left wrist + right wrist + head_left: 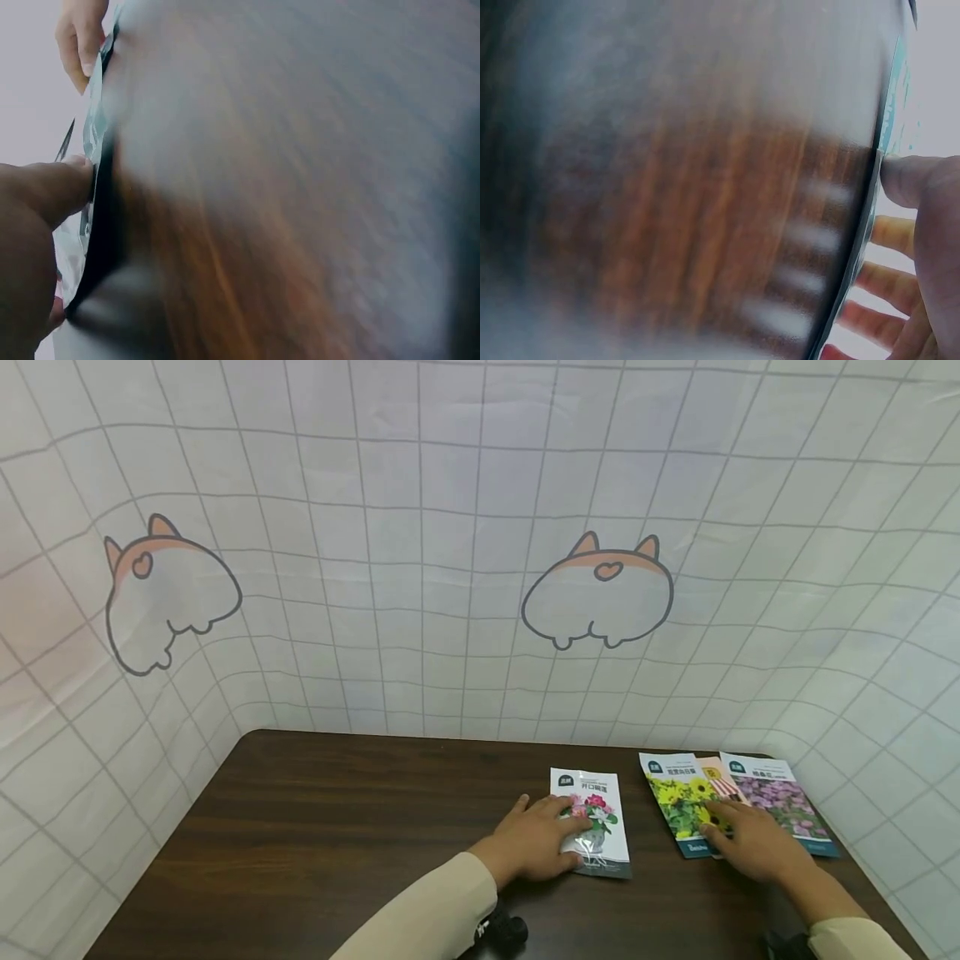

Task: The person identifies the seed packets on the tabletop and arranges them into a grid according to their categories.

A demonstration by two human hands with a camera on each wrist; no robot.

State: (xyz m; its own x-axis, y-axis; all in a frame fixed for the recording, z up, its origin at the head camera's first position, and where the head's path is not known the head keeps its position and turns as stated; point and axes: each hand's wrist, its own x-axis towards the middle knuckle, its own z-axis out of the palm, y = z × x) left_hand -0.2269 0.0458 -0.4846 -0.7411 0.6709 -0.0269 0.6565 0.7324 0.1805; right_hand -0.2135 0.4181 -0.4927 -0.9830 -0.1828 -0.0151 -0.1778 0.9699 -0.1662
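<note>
A white seed packet (611,806) with pink flowers lies right of the table's middle. Across its left side rests my left hand (534,842), fingers extended over the printed front and thumb near the lower left part. At the right, my right hand (757,842) touches a seed packet with yellow flowers (675,797), covering its lower right part. In the right wrist view the fingers of this hand (904,300) are spread along a packet's edge. A seed packet with purple flowers (780,793) lies beside it, and a pinkish striped packet (722,779) shows partly between the two.
The dark wooden table (322,827) reaches a white grid-patterned curtain (420,677) at the back and sides. Below my left wrist a black wrist device (504,933) sits close to the table top. The right-hand packets overlap near the table's right edge.
</note>
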